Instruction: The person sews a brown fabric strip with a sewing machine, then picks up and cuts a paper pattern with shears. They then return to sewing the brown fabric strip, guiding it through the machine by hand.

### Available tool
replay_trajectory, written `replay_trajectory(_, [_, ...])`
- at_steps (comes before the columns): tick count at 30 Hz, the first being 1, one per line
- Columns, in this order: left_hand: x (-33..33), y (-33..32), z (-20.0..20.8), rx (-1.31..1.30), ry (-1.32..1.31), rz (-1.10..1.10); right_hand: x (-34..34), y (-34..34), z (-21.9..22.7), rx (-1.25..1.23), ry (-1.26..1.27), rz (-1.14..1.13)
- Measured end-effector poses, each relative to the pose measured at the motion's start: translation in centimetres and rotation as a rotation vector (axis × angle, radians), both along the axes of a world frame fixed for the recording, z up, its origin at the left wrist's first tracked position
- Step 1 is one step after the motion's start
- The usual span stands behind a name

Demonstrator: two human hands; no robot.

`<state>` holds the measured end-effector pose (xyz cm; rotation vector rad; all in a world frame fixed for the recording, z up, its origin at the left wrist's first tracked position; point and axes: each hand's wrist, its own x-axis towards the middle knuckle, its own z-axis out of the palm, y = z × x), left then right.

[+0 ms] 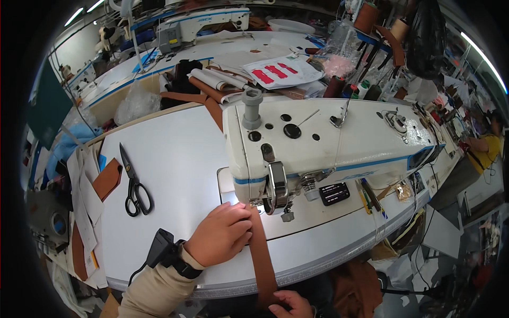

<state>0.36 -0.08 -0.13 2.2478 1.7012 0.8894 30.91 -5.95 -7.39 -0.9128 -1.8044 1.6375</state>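
A long brown fabric strip (261,249) runs from under the head of a white sewing machine (318,138) down over the table's front edge. My left hand (222,233) is closed, its fingertips bunched on the strip's upper end right beside the presser foot and needle area, which the machine head partly hides. At the lower edge of the view, my right hand (290,304) pinches the strip's hanging end between thumb and fingers. A black device on a strap sits on my left wrist. Black-handled scissors (135,185) lie on the white tabletop (175,138) left of the machine.
Brown and white cut pieces (108,179) lie at the table's left end. Folded fabric (212,79) and a paper with red shapes (275,71) sit behind the machine. Thread cones (367,18) stand at the back right. A person in yellow (480,151) is at far right.
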Motion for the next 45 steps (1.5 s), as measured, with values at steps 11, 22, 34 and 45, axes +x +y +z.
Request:
replay_trajectory(11, [0.0,0.0,-0.1,0.016,0.009,-0.004,-0.7,-0.6,-1.6,-0.264,0.188,0.076])
replay_trajectory(22, [-0.3,-0.1,-0.4,-0.018,-0.013,-0.010,-1.3,1.9,2.2,-0.038,-0.054,0.226])
replay_trajectory(34, [-0.4,0.2,-0.5,-0.019,-0.038,-0.038,-2.0,4.8,4.7,-0.211,-0.131,0.472])
replay_trajectory(45, [0.4,-0.5,-0.2,-0.049,0.044,-0.017,-1.5,3.6,0.5,-0.483,0.278,0.536])
